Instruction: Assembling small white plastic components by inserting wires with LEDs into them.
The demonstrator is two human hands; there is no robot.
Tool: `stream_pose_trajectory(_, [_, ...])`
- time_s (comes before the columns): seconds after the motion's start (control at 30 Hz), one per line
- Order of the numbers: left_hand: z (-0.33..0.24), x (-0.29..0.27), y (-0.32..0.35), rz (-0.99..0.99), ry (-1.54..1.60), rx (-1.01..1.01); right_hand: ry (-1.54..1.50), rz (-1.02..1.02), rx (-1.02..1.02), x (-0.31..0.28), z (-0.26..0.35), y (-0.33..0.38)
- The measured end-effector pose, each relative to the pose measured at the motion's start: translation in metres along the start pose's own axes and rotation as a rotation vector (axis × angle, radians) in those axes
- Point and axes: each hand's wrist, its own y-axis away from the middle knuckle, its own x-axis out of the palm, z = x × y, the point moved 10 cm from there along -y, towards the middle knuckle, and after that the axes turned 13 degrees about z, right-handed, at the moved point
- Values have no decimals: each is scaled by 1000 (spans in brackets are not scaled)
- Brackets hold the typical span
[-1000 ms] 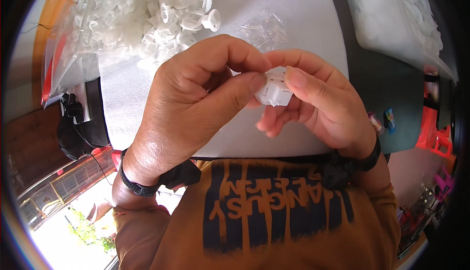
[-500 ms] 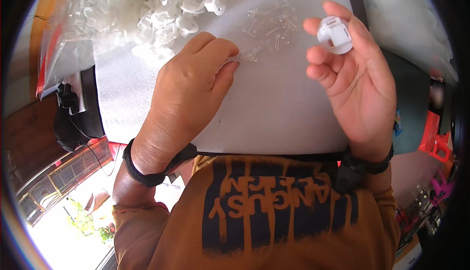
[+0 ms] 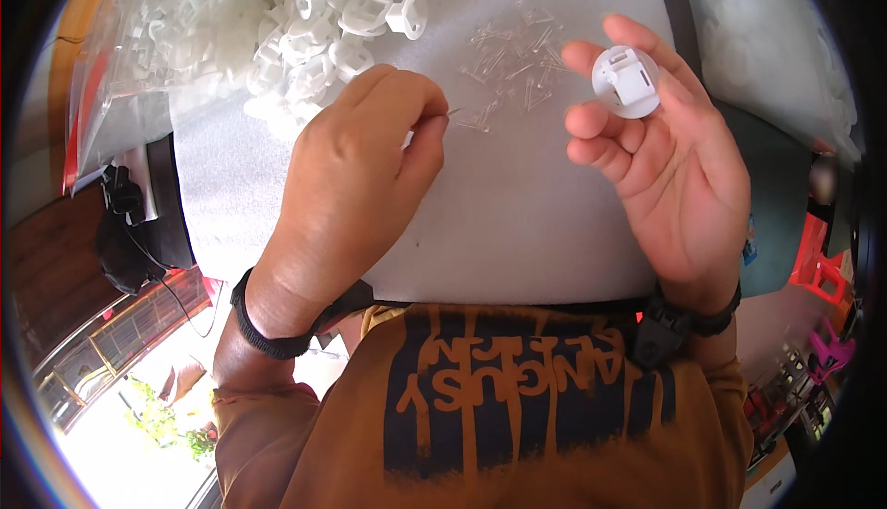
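Fingers (image 3: pixel 652 43) of the right hand (image 3: pixel 682 176) are gripping a round white plastic fitting (image 3: pixel 633 86) over the pale mat (image 3: pixel 517 213), the lower ones curling loosely beneath. The left hand (image 3: pixel 360 176) is pinching thumb and forefinger together near scattered clear pins (image 3: pixel 522 56); a thin sliver (image 3: pixel 455 110) is showing there, though I cannot tell whether it is being held. More white fittings (image 3: pixel 314 56) are lying heaped beyond that hand.
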Motion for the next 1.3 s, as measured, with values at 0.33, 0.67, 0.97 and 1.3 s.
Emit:
stream_pose_trajectory(0.33, [-20, 4, 18, 14, 1165, -117, 88, 169, 17, 19, 0, 4])
stream_pose_trajectory(0.67, [-34, 14, 18, 49, 1264, -44, 16, 276, 6, 34, 0, 9])
stream_pose_trajectory(0.97, [-36, 11, 24, 27, 1302, 41, -12, 342, -26, 40, 1, 9])
stream_pose_trajectory(1.3, [-36, 13, 21, 27, 1358, 45, -60, 384, -56, 40, 1, 9])
